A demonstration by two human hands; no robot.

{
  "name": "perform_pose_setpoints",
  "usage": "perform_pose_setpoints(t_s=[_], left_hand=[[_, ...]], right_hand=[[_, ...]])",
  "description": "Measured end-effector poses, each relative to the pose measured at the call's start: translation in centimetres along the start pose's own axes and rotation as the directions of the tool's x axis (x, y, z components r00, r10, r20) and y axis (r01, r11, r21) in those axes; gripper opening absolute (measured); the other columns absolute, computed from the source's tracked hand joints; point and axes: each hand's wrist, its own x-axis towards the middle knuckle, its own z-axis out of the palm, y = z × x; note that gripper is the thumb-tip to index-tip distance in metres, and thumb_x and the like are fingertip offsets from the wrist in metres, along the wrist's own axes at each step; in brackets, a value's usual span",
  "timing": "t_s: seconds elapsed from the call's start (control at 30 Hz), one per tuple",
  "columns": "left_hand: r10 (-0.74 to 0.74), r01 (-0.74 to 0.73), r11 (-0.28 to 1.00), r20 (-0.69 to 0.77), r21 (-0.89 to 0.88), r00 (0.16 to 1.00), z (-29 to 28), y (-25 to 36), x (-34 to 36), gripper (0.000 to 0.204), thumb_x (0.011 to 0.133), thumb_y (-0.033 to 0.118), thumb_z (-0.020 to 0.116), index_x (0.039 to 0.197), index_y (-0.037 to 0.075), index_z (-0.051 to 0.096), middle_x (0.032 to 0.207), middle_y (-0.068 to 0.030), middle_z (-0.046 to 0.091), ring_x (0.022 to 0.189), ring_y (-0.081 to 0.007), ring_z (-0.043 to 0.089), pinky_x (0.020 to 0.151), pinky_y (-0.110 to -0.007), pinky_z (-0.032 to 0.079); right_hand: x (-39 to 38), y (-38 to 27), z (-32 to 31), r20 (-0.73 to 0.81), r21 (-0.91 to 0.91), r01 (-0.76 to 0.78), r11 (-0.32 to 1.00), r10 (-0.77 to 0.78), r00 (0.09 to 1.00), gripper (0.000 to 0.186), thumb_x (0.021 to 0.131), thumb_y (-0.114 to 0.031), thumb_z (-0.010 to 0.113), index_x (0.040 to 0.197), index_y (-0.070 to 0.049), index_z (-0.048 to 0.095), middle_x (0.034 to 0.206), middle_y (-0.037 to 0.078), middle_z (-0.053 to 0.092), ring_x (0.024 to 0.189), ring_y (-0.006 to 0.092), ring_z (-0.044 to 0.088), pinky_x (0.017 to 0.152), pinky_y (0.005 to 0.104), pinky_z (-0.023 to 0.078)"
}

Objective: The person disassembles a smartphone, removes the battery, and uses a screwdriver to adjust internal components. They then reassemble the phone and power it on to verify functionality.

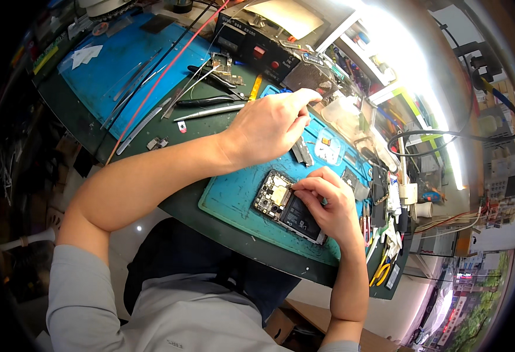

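Observation:
An opened smartphone [276, 195] lies tilted on a blue work mat [225, 199], its circuit board and black battery [296, 215] exposed. Over its right side is my right hand [332, 205], thumb and fingers pinched together at the seam between board and battery. Whatever those fingertips hold is too small to make out. My left hand [272, 126] hovers above the far part of the mat, its fingers curled closed near a dark metal piece [302, 152]. Anything inside that grip is hidden. A clear tray of small parts [327, 148] sits just beyond my right hand.
Black-handled pliers [201, 101] and a silver pen-like tool [209, 112] lie left of my left hand. A black box with red knobs [257, 50] stands at the back. Yellow-handled pliers [380, 274] rest by the right edge. Another blue mat [140, 47] covers the far left.

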Motion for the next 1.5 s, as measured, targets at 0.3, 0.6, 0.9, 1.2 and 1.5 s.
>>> perform_pose_setpoints(t_s=[0.3, 0.6, 0.9, 1.2, 1.5], left_hand=[[-0.015, 0.015, 1.0, 0.013, 0.014, 1.0, 0.4, -0.2, 0.0, 0.042, 0.1, 0.006, 0.066, 0.141, 0.003, 0.059, 0.099, -0.0125, 0.076, 0.082, -0.0261, 0.074, 0.074, -0.038, 0.058], [0.006, -0.007, 1.0, 0.021, 0.016, 1.0, 0.5, -0.5, -0.2, 0.043, 0.1, 0.005, 0.066, 0.142, 0.002, 0.058, 0.099, -0.0129, 0.076, 0.084, -0.0276, 0.075, 0.075, -0.038, 0.059], [-0.036, 0.033, 0.998, 0.061, 0.05, 0.997, 0.5, -0.3, -0.4, 0.044, 0.1, 0.009, 0.066, 0.143, 0.002, 0.057, 0.101, -0.0132, 0.076, 0.091, -0.0339, 0.074, 0.083, -0.043, 0.058], [0.022, -0.028, 0.995, 0.066, 0.098, 0.998, 0.3, -0.3, -0.3, 0.041, 0.1, 0.01, 0.066, 0.14, 0.002, 0.06, 0.102, -0.0134, 0.076, 0.093, -0.0322, 0.075, 0.083, -0.042, 0.059], [0.069, 0.032, 0.986, 0.584, -0.161, 0.809, -3.0, 0.6, 0.9, 0.047, 0.088, 0.008, 0.08, 0.132, 0.003, 0.068, 0.098, -0.0116, 0.074, 0.08, -0.0219, 0.069, 0.074, -0.036, 0.058]], right_hand=[[-0.4, 0.5, -0.1, -0.02, 0.009, 0.048, 0.999, -0.048, 0.999, 0.017, 0.087, -0.003, 0.081, 0.103, -0.007, 0.079, 0.089, 0.008, 0.066, 0.08, 0.0249, 0.066, 0.069, 0.0359, 0.053], [-0.3, 0.5, 0.2, -0.035, 0.005, 0.066, 0.998, -0.066, 0.997, 0.016, 0.086, -0.003, 0.081, 0.102, -0.007, 0.079, 0.09, 0.008, 0.067, 0.08, 0.0258, 0.067, 0.07, 0.0363, 0.054], [0.2, -0.3, 0.1, -0.007, 0.001, -0.011, 1.0, 0.011, 1.0, 0.011, 0.089, -0.005, 0.081, 0.099, -0.006, 0.077, 0.09, 0.007, 0.068, 0.072, 0.0215, 0.068, 0.065, 0.033, 0.056], [0.3, -0.9, 0.3, -0.013, -0.03, -0.085, 0.996, 0.085, 0.996, 0.01, 0.088, -0.008, 0.081, 0.097, -0.007, 0.076, 0.087, 0.007, 0.066, 0.07, 0.0201, 0.067, 0.065, 0.0327, 0.054], [0.2, -0.7, 0.4, -0.018, -0.019, -0.097, 0.995, 0.097, 0.995, 0.011, 0.088, -0.009, 0.082, 0.097, -0.006, 0.076, 0.086, 0.006, 0.064, 0.069, 0.0195, 0.065, 0.064, 0.0331, 0.053]])
